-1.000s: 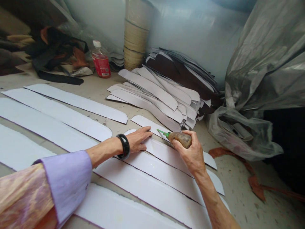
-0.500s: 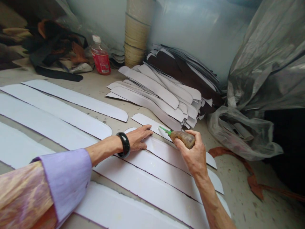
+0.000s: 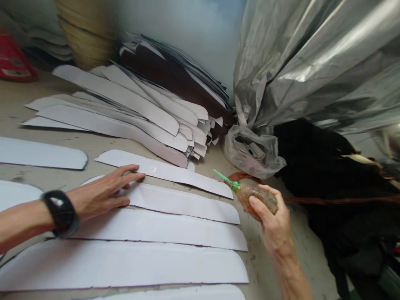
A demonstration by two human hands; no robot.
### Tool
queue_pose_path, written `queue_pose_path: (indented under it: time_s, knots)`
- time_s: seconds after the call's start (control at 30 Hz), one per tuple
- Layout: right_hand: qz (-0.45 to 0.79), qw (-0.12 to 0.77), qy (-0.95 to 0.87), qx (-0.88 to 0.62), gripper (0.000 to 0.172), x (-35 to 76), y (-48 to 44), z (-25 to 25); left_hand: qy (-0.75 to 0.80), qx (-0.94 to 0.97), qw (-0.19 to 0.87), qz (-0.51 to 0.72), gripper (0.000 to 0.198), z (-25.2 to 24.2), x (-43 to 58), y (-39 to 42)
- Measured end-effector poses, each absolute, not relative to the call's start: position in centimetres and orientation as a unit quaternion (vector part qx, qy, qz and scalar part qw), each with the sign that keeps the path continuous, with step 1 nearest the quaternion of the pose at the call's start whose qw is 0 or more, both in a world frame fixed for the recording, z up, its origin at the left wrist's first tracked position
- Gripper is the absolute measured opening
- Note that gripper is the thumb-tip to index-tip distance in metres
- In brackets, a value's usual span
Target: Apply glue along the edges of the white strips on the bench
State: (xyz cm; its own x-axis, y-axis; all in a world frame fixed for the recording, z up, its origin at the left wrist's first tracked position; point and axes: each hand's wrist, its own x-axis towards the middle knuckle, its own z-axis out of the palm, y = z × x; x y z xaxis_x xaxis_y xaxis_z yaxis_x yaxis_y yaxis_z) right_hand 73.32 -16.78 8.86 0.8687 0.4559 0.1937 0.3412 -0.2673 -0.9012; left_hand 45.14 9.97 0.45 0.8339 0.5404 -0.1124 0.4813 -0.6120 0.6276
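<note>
In my right hand (image 3: 275, 216) is a brownish squeeze bottle of glue (image 3: 254, 198) with a thin green nozzle, tilted up to the left. Its tip hangs just past the right end of the farthest white strip (image 3: 184, 174), which carries a small wet-looking spot near its middle. My left hand (image 3: 109, 189), a dark bangle on its wrist, rests with fingers spread on the second white strip (image 3: 187, 201), fingertips near the farthest one. More long, round-ended white strips (image 3: 150, 262) lie side by side toward me.
Behind the strips is a heap of loose white strips (image 3: 125, 112), with dark sheets (image 3: 175, 75) stacked against the wall. A clear plastic bag (image 3: 253, 150) of scraps sits at the back right, under grey plastic sheeting (image 3: 296, 62). A red-labelled bottle (image 3: 14, 58) stands far left.
The view has swung to the right. My right hand has carried the bottle from above the farthest strip to beyond its right end. My left hand stays spread on the strips.
</note>
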Motion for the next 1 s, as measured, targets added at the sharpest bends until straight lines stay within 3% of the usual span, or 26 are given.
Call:
queue_pose_path:
  time_s: [0.23,1.0]
  knots:
    - [0.059,0.466,-0.266,-0.842,0.052,73.9,-18.6,7.4,0.307,0.890,0.335,0.037,0.051,0.0,44.9,10.5]
    - [0.058,0.379,-0.320,-0.867,0.044,73.9,-16.2,6.2,0.321,0.890,0.324,0.000,0.059,2.4,45.7,9.6]
